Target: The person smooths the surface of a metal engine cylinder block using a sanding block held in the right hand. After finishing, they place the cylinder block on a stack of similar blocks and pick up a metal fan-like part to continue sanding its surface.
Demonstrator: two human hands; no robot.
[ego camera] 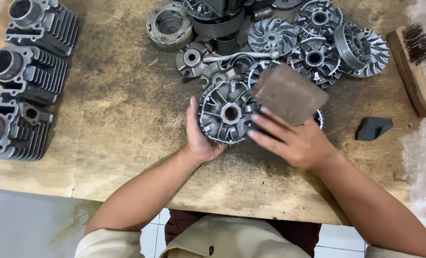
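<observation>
A round finned metal pulley (227, 112) sits tilted at the middle of the wooden table (127, 119), gripped by the left hand (201, 136). The right hand (294, 141) pinches a brown abrasive sheet (289, 93) beside it. More pulleys (313, 52) lie behind.

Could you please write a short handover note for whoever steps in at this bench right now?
Left hand: cups the left rim of a round finned metal pulley disc, tilted up off the wooden bench.
Right hand: fingers hold a brown sanding sheet against the disc's right side.
Nearby: a pile of similar discs behind, three finned cylinder blocks at far left, a wire brush and a small black block at right.
Done: one disc picked out, sheet in hand.
Left: cannot tell how much of the disc, or which others, are sanded.
</observation>
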